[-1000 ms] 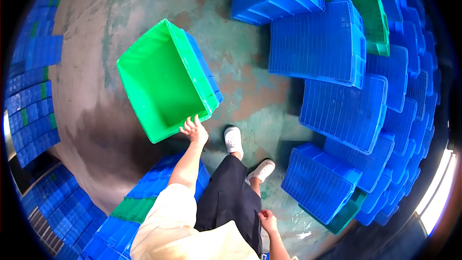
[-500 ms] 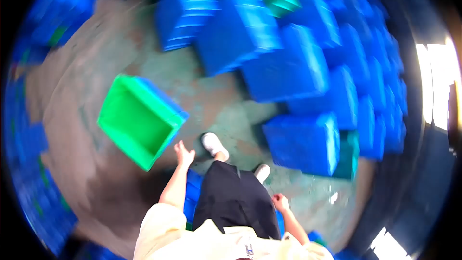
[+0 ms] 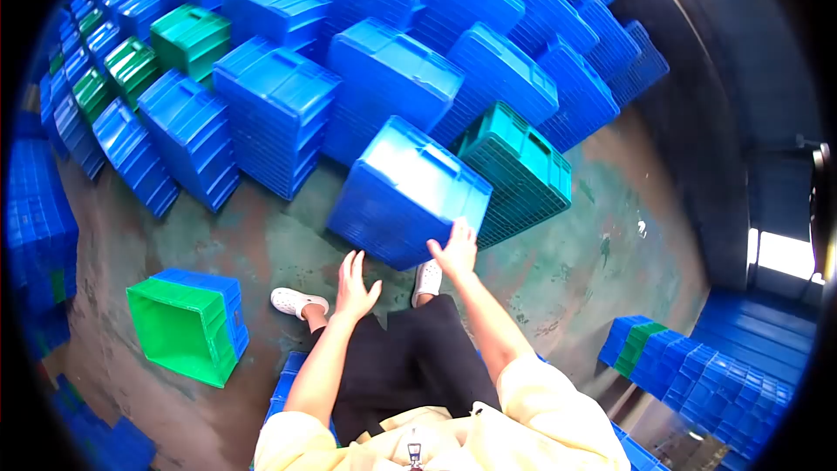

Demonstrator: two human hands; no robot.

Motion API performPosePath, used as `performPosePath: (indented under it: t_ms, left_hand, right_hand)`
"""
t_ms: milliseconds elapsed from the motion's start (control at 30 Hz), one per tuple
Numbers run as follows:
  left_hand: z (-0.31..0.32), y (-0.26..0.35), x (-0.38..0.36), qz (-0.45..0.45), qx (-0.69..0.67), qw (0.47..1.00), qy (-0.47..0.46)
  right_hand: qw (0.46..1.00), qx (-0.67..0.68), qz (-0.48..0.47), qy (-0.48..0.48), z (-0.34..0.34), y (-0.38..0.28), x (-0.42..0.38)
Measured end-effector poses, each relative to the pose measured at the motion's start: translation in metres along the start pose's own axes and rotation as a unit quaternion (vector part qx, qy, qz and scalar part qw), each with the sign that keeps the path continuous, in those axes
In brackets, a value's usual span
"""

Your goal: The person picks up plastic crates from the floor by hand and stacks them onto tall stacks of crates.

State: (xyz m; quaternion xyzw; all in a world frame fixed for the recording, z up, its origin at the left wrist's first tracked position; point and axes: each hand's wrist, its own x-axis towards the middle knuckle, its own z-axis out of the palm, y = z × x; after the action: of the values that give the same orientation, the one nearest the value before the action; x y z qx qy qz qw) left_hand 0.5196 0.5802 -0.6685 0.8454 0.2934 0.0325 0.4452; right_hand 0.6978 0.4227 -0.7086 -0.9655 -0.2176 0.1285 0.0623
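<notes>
On my feed the right hand (image 3: pixel 455 253) is open, fingers spread over the near right edge of the blue crate (image 3: pixel 408 187); from this angle I can't be sure they touch it. The left hand (image 3: pixel 353 290) is open too, fingers apart, just beside the crate's near side. I have that crate directly ahead of the 2 white shoes (image 3: pixel 298 302), next to a teal crate (image 3: pixel 521 166). Well left, a green crate (image 3: pixel 170 331) shows me its open mouth.
</notes>
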Motion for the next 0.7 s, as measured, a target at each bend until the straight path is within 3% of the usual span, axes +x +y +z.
performPosePath:
  t_ms: [133, 167, 233, 267, 300, 333, 367, 467, 567, 633, 700]
  left_hand:
    - [0.086, 0.055, 0.038, -0.016, -0.028, 0.996, 0.081]
    - [0.104, 0.055, 0.04, -0.042, -0.006, 0.992, 0.118]
    - [0.14, 0.039, 0.033, -0.198, -0.009, 0.965, 0.173]
    - [0.148, 0.025, 0.029, -0.312, -0.189, 0.915, 0.17]
    - [0.139, 0.024, 0.023, -0.322, -0.109, 0.926, 0.161]
    - [0.152, 0.002, 0.011, -0.422, 0.011, 0.882, 0.211]
    - [0.136, 0.002, 0.001, -0.487, -0.006, 0.84, 0.237]
    - [0.111, -0.04, -0.038, -0.496, -0.111, 0.815, 0.277]
    - [0.096, -0.045, -0.048, -0.559, -0.114, 0.768, 0.29]
    - [0.088, -0.05, -0.06, -0.602, -0.111, 0.721, 0.324]
    - [0.077, -0.066, -0.08, -0.549, -0.253, 0.75, 0.27]
  right_hand:
    - [0.964, 0.124, -0.063, -0.225, -0.058, 0.028, -0.031]
    - [0.964, 0.127, -0.066, -0.226, -0.057, 0.052, -0.018]
    - [0.989, 0.129, -0.075, -0.014, -0.047, 0.105, 0.022]
    - [0.996, 0.046, -0.062, 0.055, -0.049, 0.126, 0.05]
    - [0.99, -0.036, -0.049, 0.124, -0.051, 0.144, 0.08]
    - [0.99, -0.069, -0.034, 0.121, -0.053, 0.163, 0.109]
    - [0.988, -0.102, -0.019, 0.118, -0.052, 0.176, 0.129]
    - [0.995, -0.065, 0.028, 0.066, -0.059, 0.171, 0.133]
    - [0.99, 0.054, 0.058, -0.113, -0.08, 0.168, 0.113]
    - [1.0, -0.023, 0.018, -0.007, -0.082, 0.167, 0.094]
    - [0.982, -0.135, -0.085, 0.106, -0.074, 0.167, 0.084]
